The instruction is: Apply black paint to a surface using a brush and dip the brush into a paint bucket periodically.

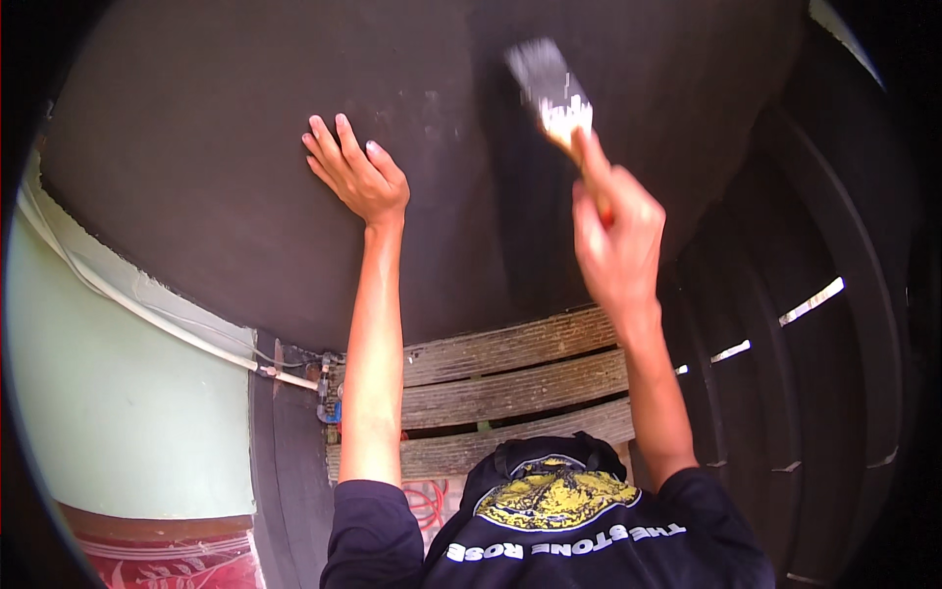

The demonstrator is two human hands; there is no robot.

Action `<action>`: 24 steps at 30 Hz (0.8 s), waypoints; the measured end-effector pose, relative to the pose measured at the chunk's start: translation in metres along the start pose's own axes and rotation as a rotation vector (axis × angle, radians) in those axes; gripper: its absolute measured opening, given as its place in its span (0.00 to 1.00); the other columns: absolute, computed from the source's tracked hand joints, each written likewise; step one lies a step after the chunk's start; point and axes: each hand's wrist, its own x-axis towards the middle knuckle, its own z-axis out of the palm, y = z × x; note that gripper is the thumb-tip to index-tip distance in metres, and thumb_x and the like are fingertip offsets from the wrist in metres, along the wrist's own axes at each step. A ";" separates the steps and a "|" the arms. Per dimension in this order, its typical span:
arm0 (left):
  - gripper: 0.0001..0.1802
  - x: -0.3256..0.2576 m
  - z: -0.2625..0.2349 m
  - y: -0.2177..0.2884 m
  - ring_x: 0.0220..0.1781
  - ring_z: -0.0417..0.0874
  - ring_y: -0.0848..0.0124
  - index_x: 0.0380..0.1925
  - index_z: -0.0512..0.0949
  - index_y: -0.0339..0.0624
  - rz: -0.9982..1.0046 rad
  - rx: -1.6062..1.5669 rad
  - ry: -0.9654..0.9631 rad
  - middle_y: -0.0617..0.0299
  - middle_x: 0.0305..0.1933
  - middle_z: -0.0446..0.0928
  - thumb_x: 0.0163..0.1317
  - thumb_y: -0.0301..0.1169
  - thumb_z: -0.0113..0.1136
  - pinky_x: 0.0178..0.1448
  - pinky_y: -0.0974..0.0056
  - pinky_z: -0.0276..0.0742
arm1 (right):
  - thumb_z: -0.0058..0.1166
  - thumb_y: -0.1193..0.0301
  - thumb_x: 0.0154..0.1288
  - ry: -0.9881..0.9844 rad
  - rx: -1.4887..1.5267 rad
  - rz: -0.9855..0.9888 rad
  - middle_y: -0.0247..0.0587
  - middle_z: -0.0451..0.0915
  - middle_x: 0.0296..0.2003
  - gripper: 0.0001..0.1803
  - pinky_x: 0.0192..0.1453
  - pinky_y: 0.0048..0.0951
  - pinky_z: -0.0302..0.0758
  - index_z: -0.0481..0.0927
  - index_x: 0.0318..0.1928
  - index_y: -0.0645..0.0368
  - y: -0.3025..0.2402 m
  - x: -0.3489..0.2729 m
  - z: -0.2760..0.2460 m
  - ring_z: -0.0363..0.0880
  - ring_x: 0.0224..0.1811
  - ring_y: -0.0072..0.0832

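Note:
My right hand (626,245) is wrapped round the handle of a flat paintbrush (566,120), raised against a dark surface (226,128). The brush's bristles look grey to black and are smeared by motion; its ferrule has white, glaring patches. A darker band (530,216) runs down the surface below the bristles. To the left, my left hand (365,184) lies flat on the same surface, fingers stretched and a little apart, holding nothing. Faint pale smudges (427,103) show between the two hands.
Ribbed wooden boards (510,393) with gaps stand below the surface. A pale pipe (167,319) with a dark fitting (324,388) crosses a light green wall (128,412) at left. Curved dark slats (834,216) rise at right. Red hose (427,506) lies low behind me.

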 end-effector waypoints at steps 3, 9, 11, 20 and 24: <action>0.27 -0.003 0.001 -0.003 0.79 0.59 0.39 0.70 0.68 0.38 0.014 -0.005 0.006 0.41 0.78 0.61 0.74 0.34 0.43 0.77 0.35 0.53 | 0.53 0.85 0.62 -0.007 -0.007 0.004 0.48 0.69 0.21 0.33 0.30 0.42 0.70 0.75 0.68 0.55 0.009 0.023 0.027 0.72 0.22 0.42; 0.27 0.000 0.006 0.007 0.79 0.59 0.38 0.70 0.68 0.38 0.030 -0.026 0.032 0.42 0.78 0.61 0.74 0.34 0.43 0.77 0.37 0.54 | 0.49 0.89 0.58 -0.143 -0.070 0.082 0.54 0.72 0.25 0.40 0.33 0.43 0.72 0.69 0.73 0.55 0.144 -0.170 0.094 0.75 0.26 0.48; 0.26 0.002 0.002 0.008 0.79 0.59 0.38 0.70 0.69 0.39 0.020 -0.048 0.018 0.42 0.78 0.61 0.74 0.33 0.43 0.77 0.35 0.54 | 0.48 0.87 0.60 -0.393 -0.151 0.328 0.57 0.76 0.26 0.39 0.35 0.44 0.73 0.70 0.73 0.52 0.165 -0.240 0.090 0.77 0.28 0.51; 0.31 -0.016 -0.045 0.011 0.83 0.51 0.44 0.78 0.58 0.51 -0.092 -0.026 -0.349 0.52 0.84 0.50 0.76 0.35 0.46 0.80 0.35 0.46 | 0.48 0.71 0.72 -0.588 -0.197 0.837 0.61 0.83 0.31 0.20 0.37 0.46 0.79 0.80 0.61 0.59 0.187 -0.376 0.024 0.82 0.30 0.53; 0.33 -0.104 -0.100 0.016 0.82 0.51 0.42 0.78 0.57 0.47 -0.276 0.007 -0.654 0.49 0.84 0.49 0.75 0.35 0.48 0.81 0.38 0.46 | 0.46 0.64 0.76 -0.430 0.241 1.447 0.39 0.78 0.21 0.15 0.21 0.34 0.69 0.83 0.44 0.59 0.200 -0.431 -0.023 0.75 0.18 0.30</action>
